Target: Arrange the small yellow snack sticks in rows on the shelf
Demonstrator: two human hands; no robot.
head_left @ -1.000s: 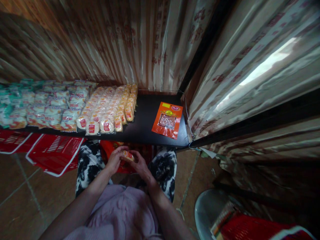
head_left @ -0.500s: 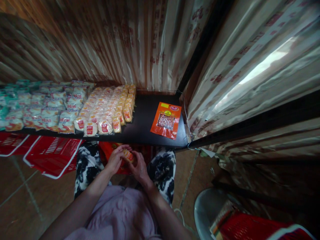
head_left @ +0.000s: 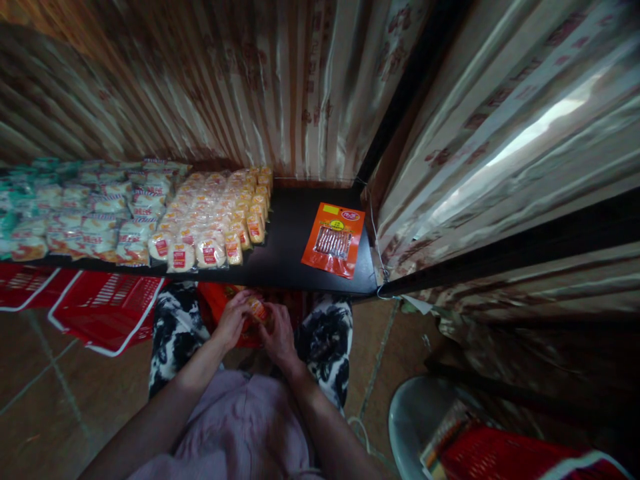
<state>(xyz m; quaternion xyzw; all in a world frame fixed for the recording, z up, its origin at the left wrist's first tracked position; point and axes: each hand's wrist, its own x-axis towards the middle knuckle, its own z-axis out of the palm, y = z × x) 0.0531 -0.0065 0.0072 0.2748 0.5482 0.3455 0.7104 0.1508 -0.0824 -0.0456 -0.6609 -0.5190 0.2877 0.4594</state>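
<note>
Between my knees, just below the shelf's front edge, my left hand (head_left: 234, 321) and my right hand (head_left: 278, 333) hold one small wrapped snack cake (head_left: 257, 309) with an orange and yellow label. The left fingers close on its left side, and the right thumb and fingers pinch it from the right. Beneath the hands is a red basket (head_left: 214, 301) with orange packaging in it, mostly hidden. Similar yellow wrapped cakes (head_left: 255, 228) stand in rows on the black shelf (head_left: 285, 257), beside round white wrapped cakes (head_left: 210, 252).
An orange snack pouch (head_left: 334, 240) lies at the shelf's right end. White and teal packets (head_left: 103, 237) fill the left. Red baskets with white handles (head_left: 107, 310) sit below left. A pale stool (head_left: 415, 427) with a red basket (head_left: 490, 453) stands lower right. Curtains (head_left: 280, 87) hang behind.
The fingers of my left hand have curled in closer over the wrapped cake, and my right fingers have shifted slightly on it. The shelf goods have not moved.
</note>
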